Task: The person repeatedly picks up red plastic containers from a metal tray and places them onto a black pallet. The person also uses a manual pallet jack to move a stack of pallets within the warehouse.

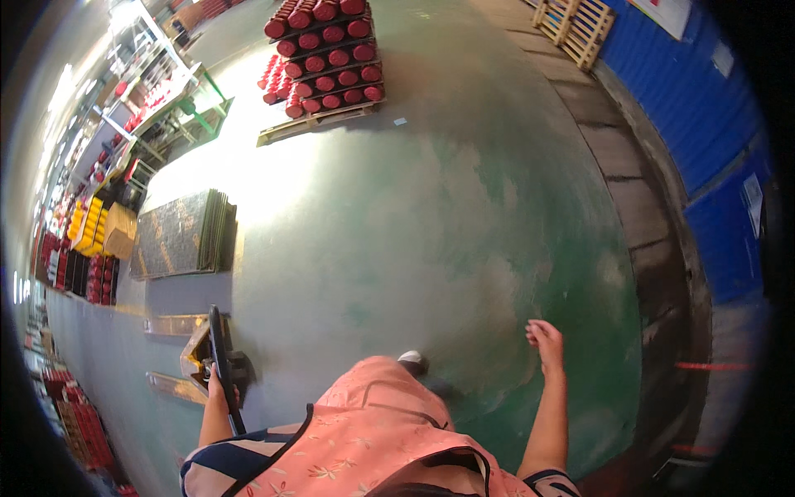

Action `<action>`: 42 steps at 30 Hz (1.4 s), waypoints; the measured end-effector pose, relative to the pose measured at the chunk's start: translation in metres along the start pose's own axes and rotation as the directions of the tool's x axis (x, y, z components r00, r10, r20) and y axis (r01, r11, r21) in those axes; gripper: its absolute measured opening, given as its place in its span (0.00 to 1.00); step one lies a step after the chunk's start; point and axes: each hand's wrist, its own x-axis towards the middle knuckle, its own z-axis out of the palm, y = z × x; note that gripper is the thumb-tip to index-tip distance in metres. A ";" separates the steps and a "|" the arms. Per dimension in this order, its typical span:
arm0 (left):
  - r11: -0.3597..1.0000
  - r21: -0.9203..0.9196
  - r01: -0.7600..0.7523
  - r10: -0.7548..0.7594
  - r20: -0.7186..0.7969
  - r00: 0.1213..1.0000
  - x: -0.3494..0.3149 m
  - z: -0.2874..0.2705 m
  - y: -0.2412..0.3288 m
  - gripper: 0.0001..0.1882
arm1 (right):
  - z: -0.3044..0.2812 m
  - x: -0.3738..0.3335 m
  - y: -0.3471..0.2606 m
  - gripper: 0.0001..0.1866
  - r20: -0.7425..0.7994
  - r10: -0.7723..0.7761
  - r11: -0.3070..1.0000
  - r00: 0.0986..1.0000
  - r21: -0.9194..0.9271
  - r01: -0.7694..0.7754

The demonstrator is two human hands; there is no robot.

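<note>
My left hand [219, 389] is closed round the long black handle of a pallet jack [194, 354]. The jack is yellow, and its two forks point to the left along the floor. Out to my right, my right hand [545, 341] hangs over the green floor, its fingers loosely curled in with nothing seen in them. A coral, leaf-patterned apron [364, 422] covers my front. One shoe [411, 358] shows just past it.
Ahead, a wooden pallet [323, 121] carries tiered red-ended cylinders [333, 58]. Dark flat sheets [178, 234] are stacked at the left, beside a cardboard box [120, 230] and yellow items [89, 224]. A blue wall [691, 91] runs along the right; wooden pallets [575, 29] lean at the far right.
</note>
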 end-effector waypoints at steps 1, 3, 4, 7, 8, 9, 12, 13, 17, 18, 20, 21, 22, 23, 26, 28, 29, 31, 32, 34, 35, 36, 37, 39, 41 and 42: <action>0.996 -0.007 0.084 -0.084 -0.095 0.992 -0.010 0.016 -0.001 0.41 | -0.029 0.018 -0.007 0.13 -0.035 0.018 1.000 0.999 -0.013 -0.018; 0.989 -0.097 0.115 -0.125 -0.108 0.986 -0.021 0.058 -0.006 0.42 | -0.070 0.066 -0.018 0.14 -0.112 0.041 0.999 0.993 -0.025 -0.044; 0.989 -0.098 0.111 -0.119 -0.082 0.989 -0.037 0.080 -0.012 0.42 | -0.095 0.093 -0.028 0.13 -0.134 0.054 0.998 0.989 -0.015 -0.056; 0.995 -0.060 0.084 -0.089 -0.073 0.993 -0.081 0.142 -0.035 0.41 | -0.157 0.198 -0.066 0.12 -0.193 0.072 0.997 0.979 -0.020 -0.077; 0.996 -0.046 0.072 -0.076 -0.079 0.994 -0.093 0.166 -0.043 0.41 | -0.171 0.239 -0.081 0.11 -0.191 0.030 0.998 0.981 -0.057 -0.041; 0.993 -0.059 0.097 -0.105 -0.147 0.984 -0.108 0.192 -0.049 0.40 | -0.182 0.281 -0.098 0.11 -0.120 -0.014 0.999 0.993 -0.044 0.009; 0.991 -0.132 -0.003 -0.012 -0.111 0.994 -0.122 0.265 -0.062 0.39 | -0.180 0.401 -0.156 0.11 0.075 -0.114 0.993 0.991 -0.030 0.117; 0.997 -0.082 -0.005 -0.007 -0.149 0.989 -0.132 0.293 -0.069 0.38 | -0.178 0.438 -0.183 0.11 0.088 -0.115 0.990 0.989 -0.077 0.122; 0.989 -0.117 0.090 -0.119 -0.272 0.955 -0.178 0.413 -0.039 0.38 | -0.154 0.546 -0.298 0.11 0.241 -0.185 0.976 0.953 -0.068 0.207; 0.989 -0.132 0.064 -0.097 -0.256 0.962 -0.193 0.448 -0.032 0.37 | -0.157 0.575 -0.327 0.10 0.274 -0.180 0.975 0.945 -0.081 0.209; 0.983 -0.170 0.064 -0.105 -0.242 0.965 -0.215 0.510 -0.014 0.37 | -0.157 0.633 -0.380 0.10 0.381 -0.197 0.969 0.903 -0.064 0.238; 0.977 -0.193 0.087 -0.130 -0.225 0.966 -0.217 0.543 -0.006 0.38 | -0.156 0.668 -0.395 0.10 0.427 -0.201 0.968 0.881 -0.053 0.246; 0.971 -0.225 0.078 -0.130 -0.228 0.965 -0.219 0.571 -0.001 0.38 | -0.154 0.701 -0.408 0.10 0.454 -0.233 0.954 0.860 -0.064 0.292; 0.958 -0.268 0.099 -0.156 -0.199 0.968 -0.222 0.597 0.008 0.37 | -0.154 0.736 -0.417 0.10 0.481 -0.230 0.953 0.846 -0.064 0.295; 0.959 -0.279 -0.042 -0.014 -0.196 0.980 -0.214 0.667 0.041 0.37 | -0.163 0.833 -0.432 0.11 0.464 -0.228 0.958 0.856 -0.050 0.282; 0.954 -0.280 -0.104 0.041 -0.221 0.974 -0.214 0.728 0.071 0.40 | -0.184 0.893 -0.445 0.11 0.424 -0.124 0.971 0.897 -0.135 0.197; 0.958 -0.274 -0.081 0.018 -0.224 0.974 -0.217 0.758 0.090 0.41 | -0.194 0.920 -0.454 0.11 0.437 -0.119 0.972 0.892 -0.131 0.194; 0.944 -0.327 0.037 -0.140 -0.298 0.944 -0.237 0.830 0.125 0.43 | -0.225 0.979 -0.483 0.12 0.406 -0.036 0.972 0.913 -0.200 0.127; 0.951 -0.309 0.010 -0.104 -0.289 0.952 -0.247 0.865 0.141 0.44 | -0.239 1.006 -0.503 0.12 0.404 -0.026 0.974 0.914 -0.196 0.115; 0.942 -0.329 -0.071 0.001 -0.209 0.978 -0.271 0.935 0.172 0.43 | -0.265 1.065 -0.542 0.12 0.387 -0.054 0.983 0.920 -0.143 0.118; 0.943 -0.325 -0.069 -0.013 -0.244 0.970 -0.280 0.967 0.186 0.42 | -0.275 1.095 -0.557 0.12 0.363 -0.059 0.986 0.930 -0.124 0.111; 0.938 -0.333 -0.094 0.018 -0.225 0.974 -0.288 0.999 0.200 0.41 | -0.283 1.127 -0.572 0.12 0.356 -0.097 0.989 0.929 -0.069 0.130; 0.915 -0.400 -0.047 -0.044 -0.215 0.976 -0.293 1.031 0.214 0.41 | -0.289 1.161 -0.586 0.12 0.343 -0.100 0.985 0.934 -0.100 0.142; 0.937 -0.346 -0.055 0.006 -0.143 0.990 -0.302 1.088 0.236 0.40 | -0.296 1.234 -0.609 0.12 0.335 -0.105 0.977 0.936 -0.139 0.160; 0.942 -0.322 -0.100 0.027 -0.222 0.975 -0.307 1.150 0.255 0.40 | -0.290 1.313 -0.638 0.12 0.388 -0.141 0.971 0.911 -0.125 0.203; 0.935 -0.355 -0.003 -0.066 -0.181 0.981 -0.312 1.186 0.272 0.40 | -0.283 1.361 -0.658 0.12 0.433 -0.163 0.964 0.886 -0.121 0.236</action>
